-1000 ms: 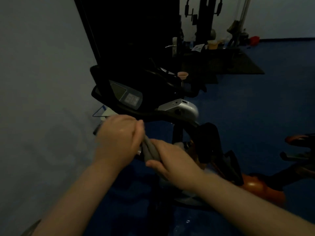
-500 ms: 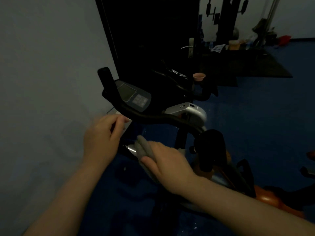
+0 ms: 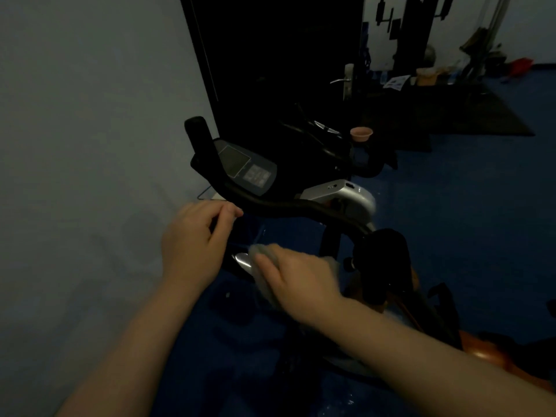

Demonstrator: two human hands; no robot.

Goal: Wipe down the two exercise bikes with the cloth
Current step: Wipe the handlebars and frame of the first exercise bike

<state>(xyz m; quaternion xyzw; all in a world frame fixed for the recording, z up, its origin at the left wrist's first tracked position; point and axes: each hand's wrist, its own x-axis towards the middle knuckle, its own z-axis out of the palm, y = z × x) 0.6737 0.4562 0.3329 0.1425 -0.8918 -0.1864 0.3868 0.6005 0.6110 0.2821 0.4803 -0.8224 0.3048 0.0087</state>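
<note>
1. Cloth (image 3: 264,254): one, grey, bunched. It sits under the right hand (image 3: 296,279), whose fingers lie over it and press it onto a silver part (image 3: 242,260) low on the near bike, just right of the left hand (image 3: 195,239).
2. Hands: two, apart, side by side. Left hand has its fingers curled, tips near the handlebar's left end; whether it actually grips anything, cannot tell (dim, blurred).
3. Exercise bikes: two counted. Near exercise bike (image 3: 340,200) directly ahead of both hands: black handlebar (image 3: 301,207), one grey console (image 3: 246,168) with a screen and a button pad, silver housing. Second bike (image 3: 316,130) stands beyond the first, dark, mostly lost against a black door (image 3: 270,55).
4. One pink cup (image 3: 361,134) on the far bike, well ahead of the right hand.
5. Obstructions: the handlebar crosses above both hands; its padded right end (image 3: 382,260) stands just right of the right hand.
6. Surroundings: pale wall (image 3: 75,145) left of the left hand; blue floor (image 3: 466,221) to the right; orange-and-black frame parts (image 3: 481,350) beside the right forearm; one weight machine (image 3: 412,31) and dark mat (image 3: 466,115) far ahead.
</note>
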